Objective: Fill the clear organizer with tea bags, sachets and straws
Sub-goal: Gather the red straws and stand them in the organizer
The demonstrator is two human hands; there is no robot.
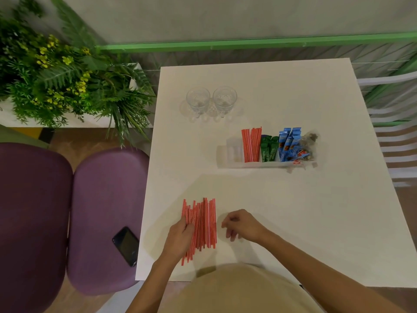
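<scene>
White table [293,222], with purple chairs [101,199] and plants [56,71] off at 9 to 10 o'clock. Near its middle sits the organizer [232,152], holding from 9 to 3 o'clock upright straws [251,144], green sachets [268,150], blue sachets [287,143] and tea bags [311,141]. At 7 o'clock lie the loose straws [207,222]. On their 9 o'clock side rests the left hand [180,236], fingers straight and close together. Just at 3 o'clock of them, apart, is the right hand [242,224], fingers loosely curled on nothing. Two glasses [198,101] stand at 11 o'clock.

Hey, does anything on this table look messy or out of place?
Yes. At the right end of the clear organizer, the tea bags bulge past its wall, and a few paper tags lie loose on the table beside it.
</scene>
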